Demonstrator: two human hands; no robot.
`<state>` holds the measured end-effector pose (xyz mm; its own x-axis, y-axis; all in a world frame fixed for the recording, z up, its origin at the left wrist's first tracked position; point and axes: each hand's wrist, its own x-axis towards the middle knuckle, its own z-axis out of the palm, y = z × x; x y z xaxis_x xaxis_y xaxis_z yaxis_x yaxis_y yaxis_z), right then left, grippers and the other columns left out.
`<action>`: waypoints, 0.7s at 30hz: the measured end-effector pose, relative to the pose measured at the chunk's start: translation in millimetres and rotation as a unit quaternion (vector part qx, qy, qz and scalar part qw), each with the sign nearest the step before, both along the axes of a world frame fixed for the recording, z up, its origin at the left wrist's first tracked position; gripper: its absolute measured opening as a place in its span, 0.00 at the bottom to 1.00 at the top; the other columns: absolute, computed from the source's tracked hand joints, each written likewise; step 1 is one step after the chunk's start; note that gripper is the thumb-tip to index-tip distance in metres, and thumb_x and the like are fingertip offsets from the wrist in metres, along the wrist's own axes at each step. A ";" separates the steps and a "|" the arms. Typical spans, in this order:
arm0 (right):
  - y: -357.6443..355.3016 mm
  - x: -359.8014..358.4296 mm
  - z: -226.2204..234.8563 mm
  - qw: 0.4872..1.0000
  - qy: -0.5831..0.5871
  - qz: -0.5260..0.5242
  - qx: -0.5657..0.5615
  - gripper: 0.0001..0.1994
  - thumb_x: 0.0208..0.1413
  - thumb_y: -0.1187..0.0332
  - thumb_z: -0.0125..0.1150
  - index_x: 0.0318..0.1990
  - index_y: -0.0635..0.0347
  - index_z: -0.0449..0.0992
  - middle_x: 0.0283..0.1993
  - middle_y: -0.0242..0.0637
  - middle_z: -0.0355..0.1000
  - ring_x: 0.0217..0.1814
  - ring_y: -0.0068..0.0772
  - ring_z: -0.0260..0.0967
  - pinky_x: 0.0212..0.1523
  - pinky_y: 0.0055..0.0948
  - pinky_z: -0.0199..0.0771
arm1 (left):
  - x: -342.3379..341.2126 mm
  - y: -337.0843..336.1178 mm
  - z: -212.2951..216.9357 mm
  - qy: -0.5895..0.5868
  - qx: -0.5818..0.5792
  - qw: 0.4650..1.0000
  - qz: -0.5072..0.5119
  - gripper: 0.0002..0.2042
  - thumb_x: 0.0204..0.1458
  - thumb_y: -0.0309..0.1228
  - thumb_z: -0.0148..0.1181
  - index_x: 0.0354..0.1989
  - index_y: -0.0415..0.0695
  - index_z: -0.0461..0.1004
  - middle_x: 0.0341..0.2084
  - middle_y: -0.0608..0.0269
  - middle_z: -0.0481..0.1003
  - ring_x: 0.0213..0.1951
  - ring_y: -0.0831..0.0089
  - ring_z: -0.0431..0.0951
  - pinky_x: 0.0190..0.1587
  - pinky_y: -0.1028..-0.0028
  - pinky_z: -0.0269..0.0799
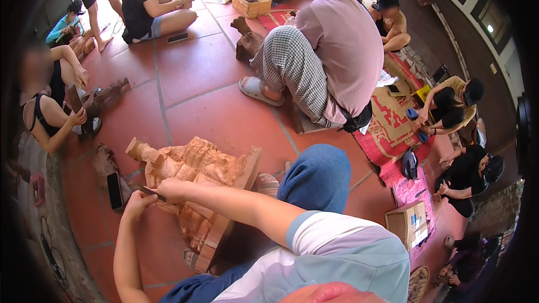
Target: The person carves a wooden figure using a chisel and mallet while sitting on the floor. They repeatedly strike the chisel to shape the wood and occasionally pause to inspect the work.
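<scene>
A large carved wooden figure (197, 157), light reddish brown with folded drapery, lies on its side before my knees, its flat base (216, 242) toward me. Over its left part my right hand (173, 189) is closed on one end of a dark, narrow flat tool (150, 193), perhaps a file. My left hand (138, 205) pinches the tool's other end, just beside the carving. Whether the tool touches the wood cannot be made out.
A black phone (114, 191) and a dark wood piece (105, 161) lie left of the carving. A person in a pink shirt (348, 39) squats ahead. Other people work around the tiled floor (202, 106). A cardboard box (409, 221) stands at the right by red mats (387, 118).
</scene>
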<state>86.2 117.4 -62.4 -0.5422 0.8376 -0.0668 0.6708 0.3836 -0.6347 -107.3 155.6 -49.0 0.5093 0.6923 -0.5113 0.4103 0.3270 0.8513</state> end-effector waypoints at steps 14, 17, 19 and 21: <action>22.8 -26.6 -26.2 0.997 -0.054 0.018 0.060 0.09 0.44 0.65 0.55 0.33 0.51 0.77 0.28 0.45 0.74 0.34 0.48 0.73 0.35 0.42 0.71 | -13.3 -7.2 -8.7 -0.040 -0.009 0.997 0.060 0.06 0.48 0.29 0.61 0.33 0.45 0.74 0.25 0.72 0.73 0.27 0.86 0.70 0.27 0.84 0.63; 19.4 -27.2 -18.8 0.999 0.005 -0.031 0.034 0.09 0.44 0.65 0.54 0.34 0.48 0.77 0.28 0.44 0.74 0.34 0.48 0.73 0.35 0.41 0.71 | -9.4 -3.9 -1.1 0.005 0.037 0.997 0.067 0.04 0.48 0.29 0.61 0.32 0.47 0.73 0.24 0.75 0.72 0.26 0.85 0.69 0.27 0.84 0.62; 21.3 -27.0 -25.7 0.998 -0.032 0.021 0.050 0.10 0.44 0.65 0.54 0.36 0.46 0.77 0.28 0.44 0.74 0.34 0.48 0.73 0.35 0.42 0.71 | -11.5 -9.8 -0.3 0.002 0.023 0.998 0.056 0.04 0.48 0.29 0.61 0.31 0.47 0.73 0.24 0.75 0.72 0.26 0.85 0.68 0.28 0.84 0.62; 27.8 -25.4 -32.3 0.997 -0.040 0.026 0.060 0.10 0.44 0.65 0.54 0.36 0.46 0.77 0.28 0.44 0.74 0.33 0.48 0.73 0.35 0.42 0.71 | -7.5 -10.4 1.8 -0.005 0.035 0.997 0.070 0.04 0.48 0.29 0.61 0.31 0.46 0.73 0.24 0.75 0.72 0.27 0.85 0.68 0.29 0.83 0.63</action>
